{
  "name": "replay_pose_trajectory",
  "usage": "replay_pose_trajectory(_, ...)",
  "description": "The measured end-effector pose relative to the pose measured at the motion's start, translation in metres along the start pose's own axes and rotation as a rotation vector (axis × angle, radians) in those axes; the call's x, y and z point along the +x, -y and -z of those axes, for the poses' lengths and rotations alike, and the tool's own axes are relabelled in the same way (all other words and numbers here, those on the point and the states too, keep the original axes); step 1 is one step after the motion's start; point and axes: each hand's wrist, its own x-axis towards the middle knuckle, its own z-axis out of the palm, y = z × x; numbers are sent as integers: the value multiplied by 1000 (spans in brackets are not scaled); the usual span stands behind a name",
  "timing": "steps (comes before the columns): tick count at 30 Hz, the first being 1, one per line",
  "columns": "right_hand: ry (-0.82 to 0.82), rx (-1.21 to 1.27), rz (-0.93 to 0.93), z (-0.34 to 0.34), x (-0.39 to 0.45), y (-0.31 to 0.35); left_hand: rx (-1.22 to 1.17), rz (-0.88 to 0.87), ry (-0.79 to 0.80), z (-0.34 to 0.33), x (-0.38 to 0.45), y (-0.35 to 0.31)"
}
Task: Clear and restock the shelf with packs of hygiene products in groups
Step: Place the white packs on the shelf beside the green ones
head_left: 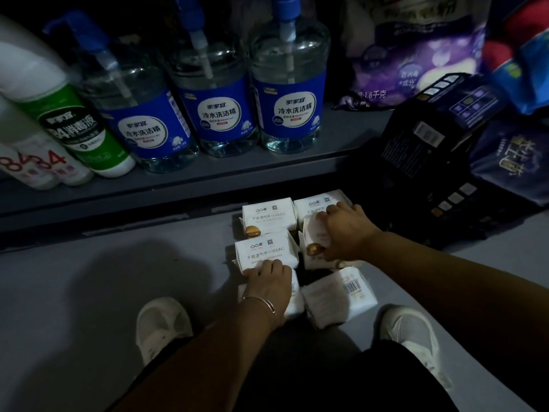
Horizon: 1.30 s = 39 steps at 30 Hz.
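Several white packs of hygiene products lie in a cluster on the grey floor in front of the bottom shelf (190, 176). My left hand (269, 285) rests on top of a near-left white pack (292, 301), fingertips touching the pack with printed text (264, 252) just beyond it. My right hand (344, 233) grips a white pack with a gold spot (313, 242) from above, thumb on its near side. Two more packs (269, 215) sit at the back, near the shelf edge. A pack with a barcode (338, 292) lies nearest my right shoe.
Three clear bottles with blue labels (289, 114) and white disinfectant bottles (86, 129) stand on the shelf. A purple bag (416, 55) sits at the right of the shelf. A black box (430, 162) and dark blue packs (511, 165) are stacked on the right. My white shoes (162, 325) flank the cluster.
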Motion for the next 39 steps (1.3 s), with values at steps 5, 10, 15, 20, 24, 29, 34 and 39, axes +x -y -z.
replay_pose_trajectory(5,-8,95,-37,25,-4,-5,-97,1,74,27,1,18)
replay_pose_trajectory(10,-23,151,-64,56,-15,-2,-167,-37,111,58,-8,35)
replay_pose_trajectory(15,-35,144,-76,74,-26,1,-320,-5,45,93,-18,53)
replay_pose_trajectory(20,-68,123,-75,84,-24,5,-176,25,-59,108,-10,58)
replay_pose_trajectory(24,-43,126,-71,73,-14,4,-164,42,-59,80,5,56)
replay_pose_trajectory(29,22,204,-85,67,-7,1,-173,37,-27,62,14,52)
replay_pose_trajectory(34,47,310,-111,98,-9,-6,-327,62,-17,105,5,74)
replay_pose_trajectory(39,-13,281,-57,171,-33,-3,-524,35,95,195,-32,96)
